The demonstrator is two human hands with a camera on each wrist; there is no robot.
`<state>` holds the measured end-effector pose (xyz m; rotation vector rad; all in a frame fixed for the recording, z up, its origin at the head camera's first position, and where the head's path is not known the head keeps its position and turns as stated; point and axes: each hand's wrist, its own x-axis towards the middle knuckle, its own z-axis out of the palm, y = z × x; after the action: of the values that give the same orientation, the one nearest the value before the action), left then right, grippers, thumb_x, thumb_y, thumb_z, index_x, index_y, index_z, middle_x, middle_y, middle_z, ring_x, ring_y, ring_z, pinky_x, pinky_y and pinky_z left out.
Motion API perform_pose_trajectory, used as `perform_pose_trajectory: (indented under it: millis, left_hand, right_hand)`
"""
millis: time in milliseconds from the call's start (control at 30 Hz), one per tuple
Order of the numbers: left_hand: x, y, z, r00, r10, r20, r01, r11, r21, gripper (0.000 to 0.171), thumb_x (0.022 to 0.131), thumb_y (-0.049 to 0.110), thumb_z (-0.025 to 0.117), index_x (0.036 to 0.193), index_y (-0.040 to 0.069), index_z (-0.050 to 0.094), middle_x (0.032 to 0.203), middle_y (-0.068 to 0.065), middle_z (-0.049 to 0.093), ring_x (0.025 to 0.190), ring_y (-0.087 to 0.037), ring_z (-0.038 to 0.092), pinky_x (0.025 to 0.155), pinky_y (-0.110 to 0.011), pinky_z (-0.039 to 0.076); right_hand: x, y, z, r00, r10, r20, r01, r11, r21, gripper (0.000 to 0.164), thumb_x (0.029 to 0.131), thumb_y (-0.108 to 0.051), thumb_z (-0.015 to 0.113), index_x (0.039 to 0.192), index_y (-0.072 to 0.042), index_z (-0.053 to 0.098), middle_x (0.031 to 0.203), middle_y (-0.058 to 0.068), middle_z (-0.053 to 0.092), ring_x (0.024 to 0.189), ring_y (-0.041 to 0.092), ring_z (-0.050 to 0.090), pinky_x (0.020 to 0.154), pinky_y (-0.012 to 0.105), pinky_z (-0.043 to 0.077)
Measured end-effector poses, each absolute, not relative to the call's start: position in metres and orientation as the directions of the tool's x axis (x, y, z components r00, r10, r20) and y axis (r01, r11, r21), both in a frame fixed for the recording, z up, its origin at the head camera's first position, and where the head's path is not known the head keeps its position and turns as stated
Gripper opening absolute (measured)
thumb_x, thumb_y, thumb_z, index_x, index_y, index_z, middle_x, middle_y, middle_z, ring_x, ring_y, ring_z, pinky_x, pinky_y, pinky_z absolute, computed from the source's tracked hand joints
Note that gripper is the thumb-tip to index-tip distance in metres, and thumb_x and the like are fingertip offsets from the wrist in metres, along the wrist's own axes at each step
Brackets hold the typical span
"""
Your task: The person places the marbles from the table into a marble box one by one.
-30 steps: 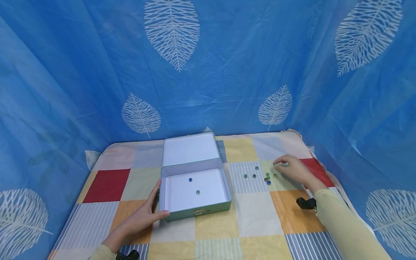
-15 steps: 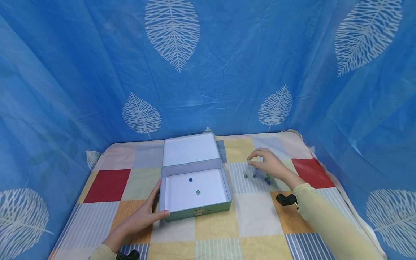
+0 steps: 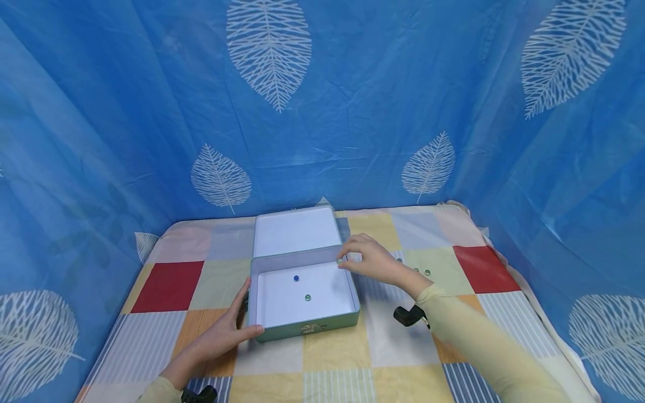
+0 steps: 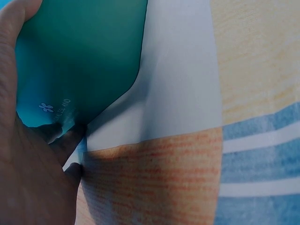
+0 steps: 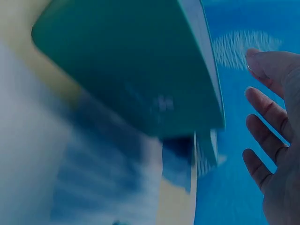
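Observation:
My left hand (image 3: 221,334) holds the left side of a green tin box (image 3: 332,321), thumb at the front corner and fingers along the side. The box stands with its lid (image 3: 296,230) tipped back, showing a white inside. A blue marble (image 3: 296,278) and a green marble (image 3: 308,298) lie on its floor. My right hand (image 3: 374,262) is over the box's right rim and pinches another green marble (image 3: 340,261) between thumb and forefinger. In the right wrist view, that marble is hidden and the other fingers are spread.
More marbles lie on the patchwork cloth right of the box, among them a green marble (image 3: 427,272) and a dark one (image 3: 400,260); my right hand and forearm hide others. A blue curtain (image 3: 353,112) with white leaves encloses the table (image 3: 403,347) at the back and sides.
My right hand has carried the pinched green marble leftward from the loose marbles to the box's right rim. My left hand and the box have stayed put.

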<state>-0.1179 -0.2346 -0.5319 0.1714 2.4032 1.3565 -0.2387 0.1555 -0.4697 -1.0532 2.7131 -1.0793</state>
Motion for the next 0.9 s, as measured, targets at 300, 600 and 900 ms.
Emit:
perform_pose_trajectory:
  millis: [300,600,900]
  left_hand:
    - [-0.118,-0.235,-0.53,-0.924,0.282,-0.256,-0.074,0.526,0.847,0.11,0.093,0.039,0.074,0.161,0.045,-0.011,0.17,-0.012,-0.008,0.154,-0.041,-0.001,0.118,-0.068,0.01]
    - [-0.118,-0.234,-0.526,-0.926,0.274,-0.261,-0.073,0.546,0.835,0.111,0.091,0.042,0.075,0.162,0.042,-0.011,0.17,-0.014,-0.008,0.154,-0.042,-0.002,0.116,-0.07,0.007]
    - [-0.118,-0.234,-0.524,-0.924,0.281,-0.26,-0.079,0.526,0.847,0.111,0.092,0.039,0.075,0.162,0.042,-0.01,0.17,-0.013,-0.008,0.154,-0.041,-0.003,0.118,-0.068,0.007]
  right_hand:
    - [-0.227,0.118,-0.469,-0.698,-0.688,0.201,-0.662,0.512,-0.547,0.009,0.095,-0.035,0.075,0.103,-0.031,0.076,0.117,-0.013,0.062,0.121,0.016,0.052,0.104,0.045,0.044]
    - [-0.222,0.106,-0.474,-0.665,-0.724,0.185,-0.695,0.508,-0.508,0.011,0.094,-0.036,0.076,0.104,-0.031,0.077,0.114,-0.014,0.063,0.118,0.013,0.053,0.106,0.043,0.042]
    - [-0.22,0.105,-0.478,-0.662,-0.722,0.2,-0.705,0.509,-0.494,0.01,0.093,-0.035,0.077,0.102,-0.031,0.077,0.114,-0.013,0.063,0.117,0.012,0.053,0.104,0.043,0.042]
